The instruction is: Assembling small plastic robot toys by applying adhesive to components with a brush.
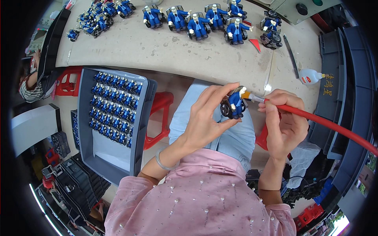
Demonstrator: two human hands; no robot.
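A pink, bead-trimmed top (201,192) fills the near foreground, above light-blue trousers (185,112); over the lap, the left hand (202,118) holds a blue-suited figurine in a black wheelchair (237,103), thumb below and fingers above, parted only by the figurine's height; the right hand (286,122) closes thumb and fingers around a red-handled brush (327,124), whose yellowish tip meets the figurine's upper part in this view, though actual contact cannot be told; at left, a grey crate (143,112) contains rows of small blue figurines (114,104) on a white sheet (110,149); beyond, the worktable (165,49) bears further wheelchair figurines (197,25), with a red scrap (255,45) and a clear bottle (310,76) toward the right.
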